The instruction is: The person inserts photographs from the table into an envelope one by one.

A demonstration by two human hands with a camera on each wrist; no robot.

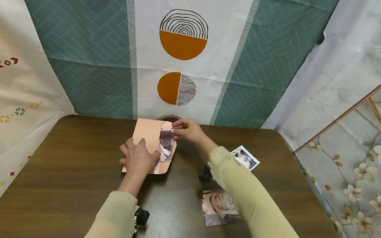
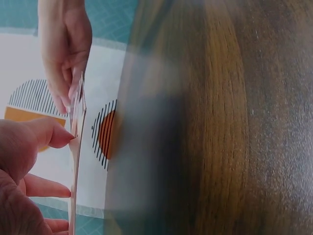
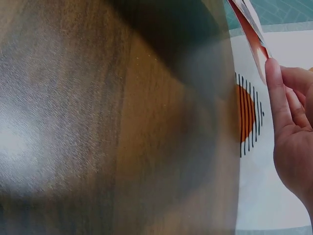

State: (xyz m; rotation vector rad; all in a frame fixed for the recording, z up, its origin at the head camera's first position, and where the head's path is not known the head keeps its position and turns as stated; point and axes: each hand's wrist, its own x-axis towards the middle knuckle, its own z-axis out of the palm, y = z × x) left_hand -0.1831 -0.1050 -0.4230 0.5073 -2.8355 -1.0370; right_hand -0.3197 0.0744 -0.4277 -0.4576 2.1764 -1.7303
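A peach envelope (image 1: 147, 129) is near the table's back edge, its flap side facing right. A photo (image 1: 165, 147) lies partly inside the opening, its right part showing. My left hand (image 1: 138, 158) grips the envelope at its left part, thumb over the front near the photo. Seen nearly edge-on in the left wrist view, the envelope (image 2: 74, 181) has the left thumb and fingertips against one face. At the photo's upper right corner my right hand (image 1: 189, 131) pinches the photo. The right wrist view shows the right hand (image 3: 291, 105) beside the paper's edge.
A second photo (image 1: 245, 157) lies at the right, partly behind the right sleeve. Nearer the front is another photo (image 1: 218, 207), also partly covered by that arm. The brown wooden table (image 1: 71, 184) is bordered by patterned cloths (image 1: 92, 44) at the back and sides.
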